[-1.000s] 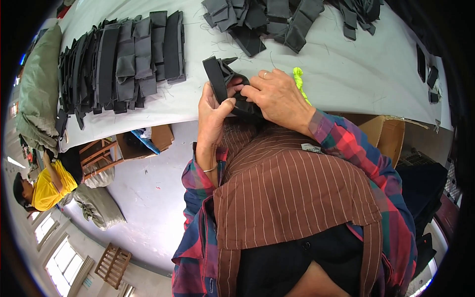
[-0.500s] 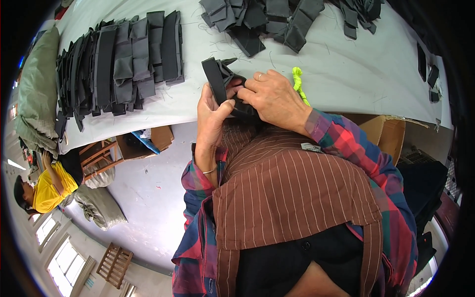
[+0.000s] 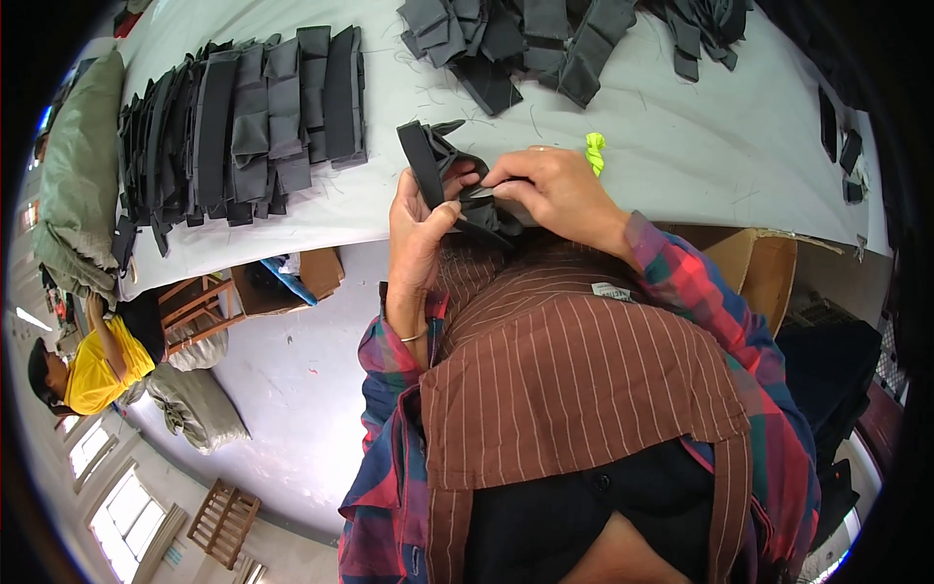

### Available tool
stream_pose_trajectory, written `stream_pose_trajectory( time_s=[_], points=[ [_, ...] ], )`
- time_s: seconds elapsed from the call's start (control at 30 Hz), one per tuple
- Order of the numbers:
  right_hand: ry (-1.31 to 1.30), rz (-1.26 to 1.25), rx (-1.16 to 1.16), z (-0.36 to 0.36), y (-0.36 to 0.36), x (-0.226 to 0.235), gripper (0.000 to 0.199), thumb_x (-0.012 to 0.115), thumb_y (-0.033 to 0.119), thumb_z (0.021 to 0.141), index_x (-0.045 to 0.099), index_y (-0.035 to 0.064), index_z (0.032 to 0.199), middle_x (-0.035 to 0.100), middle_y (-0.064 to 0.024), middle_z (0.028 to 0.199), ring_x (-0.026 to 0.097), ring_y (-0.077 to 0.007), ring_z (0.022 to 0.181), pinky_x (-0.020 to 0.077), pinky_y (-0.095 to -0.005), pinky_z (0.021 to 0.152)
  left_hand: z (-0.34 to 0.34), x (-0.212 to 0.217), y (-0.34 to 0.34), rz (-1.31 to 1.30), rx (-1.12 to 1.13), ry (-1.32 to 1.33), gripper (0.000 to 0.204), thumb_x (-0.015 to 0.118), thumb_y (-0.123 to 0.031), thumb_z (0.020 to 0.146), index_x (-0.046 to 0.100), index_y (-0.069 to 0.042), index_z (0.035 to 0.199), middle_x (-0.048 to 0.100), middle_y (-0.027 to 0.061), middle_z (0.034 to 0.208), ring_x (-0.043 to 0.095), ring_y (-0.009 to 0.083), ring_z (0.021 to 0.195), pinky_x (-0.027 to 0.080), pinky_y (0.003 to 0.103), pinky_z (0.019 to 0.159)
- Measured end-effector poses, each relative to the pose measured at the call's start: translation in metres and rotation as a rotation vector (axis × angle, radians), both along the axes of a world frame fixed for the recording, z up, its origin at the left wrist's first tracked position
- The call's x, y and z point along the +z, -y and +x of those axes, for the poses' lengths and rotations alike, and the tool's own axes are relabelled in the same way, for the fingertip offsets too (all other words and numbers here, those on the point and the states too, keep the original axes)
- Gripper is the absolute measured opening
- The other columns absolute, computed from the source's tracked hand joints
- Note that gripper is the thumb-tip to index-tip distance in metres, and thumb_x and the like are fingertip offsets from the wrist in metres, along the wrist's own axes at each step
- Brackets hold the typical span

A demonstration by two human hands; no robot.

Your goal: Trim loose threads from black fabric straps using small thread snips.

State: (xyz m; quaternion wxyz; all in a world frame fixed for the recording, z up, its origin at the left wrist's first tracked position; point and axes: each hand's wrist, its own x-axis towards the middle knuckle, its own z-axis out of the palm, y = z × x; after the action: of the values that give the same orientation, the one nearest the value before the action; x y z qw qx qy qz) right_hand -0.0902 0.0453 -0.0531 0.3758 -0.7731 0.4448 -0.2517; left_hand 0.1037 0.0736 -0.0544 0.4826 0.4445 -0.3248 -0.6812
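My left hand point(image 3: 418, 226) is closed round a folded dark grey fabric strip point(image 3: 420, 164), which it holds up at the table's near edge. Loops and ends of the strip bend over the fingers, and part of it hangs down toward my apron. My right hand point(image 3: 559, 190) is beside it, thumb and forefinger pinched together at the strip's inner side. Between those fingertips shows a small pale, shiny sliver point(image 3: 481, 193), too small to name. A twisted neon yellow-green cord or cloth point(image 3: 594, 154) sticks out just beyond the right hand; whether it joins what I hold cannot be seen.
A long row of dark grey strips point(image 3: 248, 127) lies on the white-covered table point(image 3: 379, 209) at left. More strips point(image 3: 545, 44) are heaped at the far side. Below the table stand cardboard boxes point(image 3: 749, 268). A person in yellow point(image 3: 97, 365) is at far left, near sacks point(image 3: 195, 404).
My right hand has drawn slightly right, away from the strip, and its fingers now pinch at a pale sliver. The left hand keeps its hold. The neon piece has shifted slightly right.
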Motion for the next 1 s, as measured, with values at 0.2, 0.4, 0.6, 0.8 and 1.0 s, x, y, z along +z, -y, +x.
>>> stream_pose_trajectory(
  time_s=[0.2,0.4,0.6,0.8,1.0],
  points=[
    [0.386,0.274,-0.201,-0.020,-0.008,0.020,0.017,0.062,0.010,0.086,0.066,0.0028,0.100,0.066,-0.0030,0.083,0.057,-0.0107,0.076,0.0450,-0.0247,0.074,0.010,0.022,-0.008,-0.063,0.094,-0.176,0.051,0.052,0.003,0.074,0.044,0.004,0.124,0.060,0.0173,0.110,0.060,0.0260,0.101,0.048,0.028,0.078],
    [0.430,0.283,-0.264,-0.028,-0.001,0.019,0.017,0.060,0.008,0.087,0.064,0.0005,0.102,0.061,0.0015,0.082,0.051,-0.0034,0.076,0.0418,-0.0192,0.070,0.043,0.028,-0.014,0.000,-0.162,-0.042,0.050,0.057,-0.002,0.067,0.051,0.004,0.117,0.062,0.0165,0.100,0.062,0.0225,0.088,0.049,0.029,0.070],
    [0.349,0.206,-0.272,-0.016,-0.003,0.018,0.016,0.061,0.007,0.086,0.064,-0.0003,0.101,0.061,0.0009,0.080,0.051,-0.0056,0.074,0.0430,-0.0215,0.068,0.055,0.031,-0.012,0.028,-0.002,0.390,0.041,0.060,-0.001,0.078,0.049,0.004,0.117,0.058,0.0085,0.090,0.057,0.0128,0.069,0.045,0.024,0.062],
    [0.279,0.221,-0.306,-0.018,-0.002,-0.002,0.017,0.062,0.007,0.085,0.064,0.0006,0.101,0.063,-0.0016,0.078,0.052,-0.0061,0.072,0.0438,-0.0220,0.066,0.125,0.111,0.041,-0.451,0.312,0.671,0.062,0.059,0.003,0.078,0.033,0.000,0.134,0.049,0.0105,0.115,0.051,0.0147,0.099,0.042,0.025,0.087],
    [0.144,0.174,-0.326,-0.011,-0.003,-0.010,0.018,0.065,0.014,0.084,0.066,0.0062,0.100,0.065,-0.0046,0.074,0.057,-0.0115,0.066,0.0448,-0.0258,0.062,0.227,0.141,0.150,-0.824,0.806,1.577,0.055,0.063,-0.010,0.081,0.046,-0.003,0.132,0.050,0.0200,0.127,0.049,0.0357,0.117,0.041,0.041,0.096]
  ],
)
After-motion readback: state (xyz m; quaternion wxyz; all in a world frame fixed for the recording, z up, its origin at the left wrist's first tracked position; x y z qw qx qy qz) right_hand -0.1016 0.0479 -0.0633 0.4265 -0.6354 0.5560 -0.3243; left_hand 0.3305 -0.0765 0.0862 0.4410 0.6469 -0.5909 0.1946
